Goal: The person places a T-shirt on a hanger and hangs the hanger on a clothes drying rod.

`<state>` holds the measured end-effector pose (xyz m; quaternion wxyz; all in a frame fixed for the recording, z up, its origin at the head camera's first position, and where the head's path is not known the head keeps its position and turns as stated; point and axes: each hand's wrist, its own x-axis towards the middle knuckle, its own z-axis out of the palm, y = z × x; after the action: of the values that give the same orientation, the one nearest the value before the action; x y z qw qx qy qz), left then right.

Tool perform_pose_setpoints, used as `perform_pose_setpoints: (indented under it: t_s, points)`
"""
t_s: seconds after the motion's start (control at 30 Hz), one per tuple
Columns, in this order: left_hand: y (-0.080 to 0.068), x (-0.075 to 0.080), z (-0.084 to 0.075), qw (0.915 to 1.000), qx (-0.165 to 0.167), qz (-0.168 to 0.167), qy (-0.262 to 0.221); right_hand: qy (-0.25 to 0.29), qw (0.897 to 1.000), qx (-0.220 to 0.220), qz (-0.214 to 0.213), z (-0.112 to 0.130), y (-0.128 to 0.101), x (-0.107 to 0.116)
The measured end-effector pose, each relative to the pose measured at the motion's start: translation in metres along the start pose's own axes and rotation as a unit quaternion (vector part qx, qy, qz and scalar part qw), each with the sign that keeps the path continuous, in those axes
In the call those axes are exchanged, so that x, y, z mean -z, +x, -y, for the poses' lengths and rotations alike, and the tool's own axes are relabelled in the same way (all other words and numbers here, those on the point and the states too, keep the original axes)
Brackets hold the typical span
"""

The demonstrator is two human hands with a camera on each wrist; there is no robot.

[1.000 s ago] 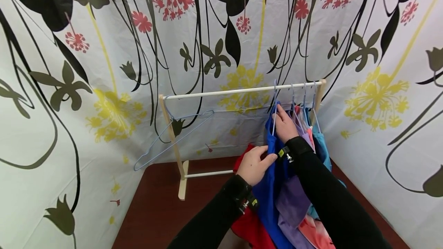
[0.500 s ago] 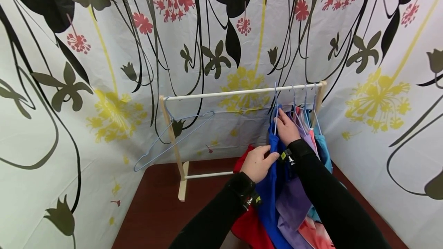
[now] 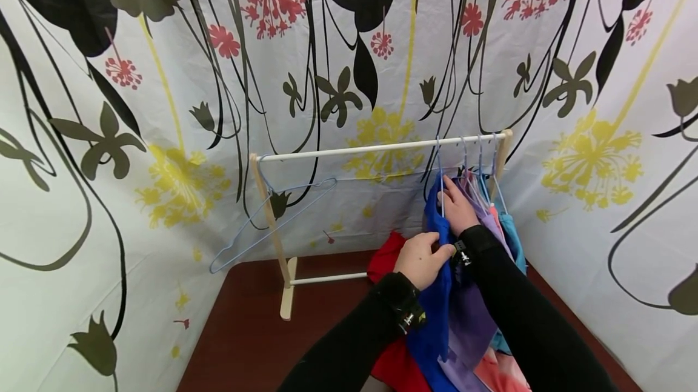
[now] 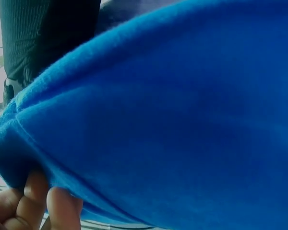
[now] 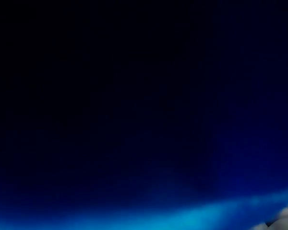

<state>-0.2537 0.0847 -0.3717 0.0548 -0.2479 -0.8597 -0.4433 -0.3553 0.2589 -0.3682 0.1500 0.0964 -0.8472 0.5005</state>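
Fingers (image 3: 443, 250) of the left hand (image 3: 424, 259) are curled and pinch the edge of the blue garment (image 3: 436, 319), which hangs from a wire hanger (image 3: 440, 180) at the right end of the white rail (image 3: 354, 149). Right hand (image 3: 458, 207) rests flat against the hanger and the garment's top; whether it grips cannot be told. Compared with 1 second earlier, both hands sit slightly further right, the cloth more bunched.
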Motion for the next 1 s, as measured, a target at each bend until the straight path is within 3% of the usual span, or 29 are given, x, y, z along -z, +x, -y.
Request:
perform_pose_setpoints:
  t_s: [0.3, 0.53, 0.7, 0.87, 1.0]
  points:
    - [-0.001, -0.014, -0.010, 0.9998, -0.003, 0.000, 0.018, -0.002, 1.000, 0.020, -0.007, -0.008, -0.010, 0.005]
    - [-0.002, -0.016, -0.008, 0.9997, -0.001, 0.003, 0.023, -0.019, 1.000, 0.021, -0.011, -0.004, -0.018, 0.009]
    - [-0.011, -0.013, 0.001, 0.9995, 0.005, 0.005, 0.031, -0.015, 0.999, 0.013, -0.039, 0.010, -0.027, 0.008]
    - [-0.021, -0.008, 0.013, 0.9999, 0.001, 0.010, 0.006, -0.014, 0.997, 0.018, -0.074, 0.036, -0.037, 0.009]
    - [-0.027, -0.004, 0.018, 0.9997, -0.017, 0.016, -0.009, 0.002, 0.997, 0.027, -0.069, 0.059, -0.047, 0.009]
